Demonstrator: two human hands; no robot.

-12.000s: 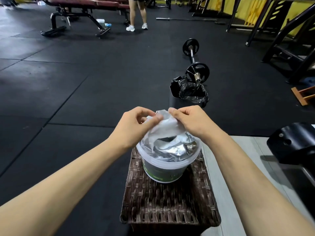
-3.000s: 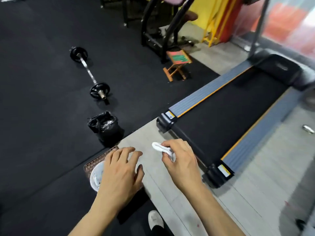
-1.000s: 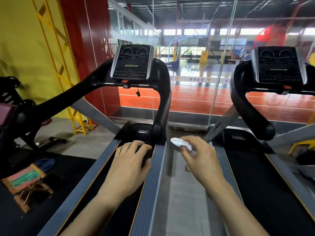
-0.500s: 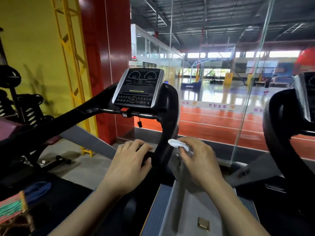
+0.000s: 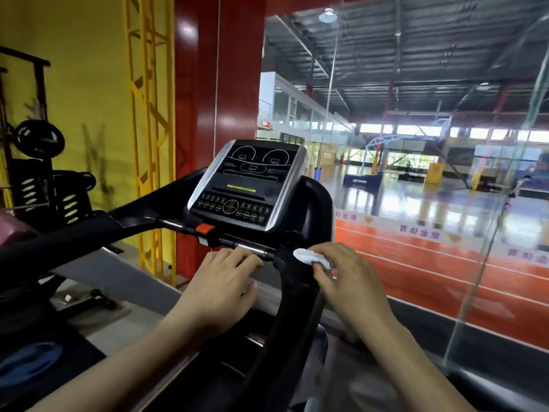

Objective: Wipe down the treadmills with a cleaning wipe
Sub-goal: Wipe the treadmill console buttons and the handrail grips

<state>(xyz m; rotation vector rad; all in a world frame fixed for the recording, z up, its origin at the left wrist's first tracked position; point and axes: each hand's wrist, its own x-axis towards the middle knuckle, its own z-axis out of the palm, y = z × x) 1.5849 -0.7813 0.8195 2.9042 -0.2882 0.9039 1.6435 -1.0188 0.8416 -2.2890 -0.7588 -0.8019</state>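
Presently, no wiping stroke is in progress: the folded white cleaning wipe (image 5: 311,257) sits just beside the black curved right handrail (image 5: 297,298) of the black treadmill with the silver-framed console (image 5: 248,185); contact with the rail cannot be confirmed. Judged from this, the console, both handrails and the deck remain to be cleaned. The right hand (image 5: 344,275) pinches the wipe between thumb and curled fingers. The left hand (image 5: 225,281) is empty, its fingers extended and relaxed, with fingertips over the chrome crossbar (image 5: 246,247); actual touch cannot be determined.
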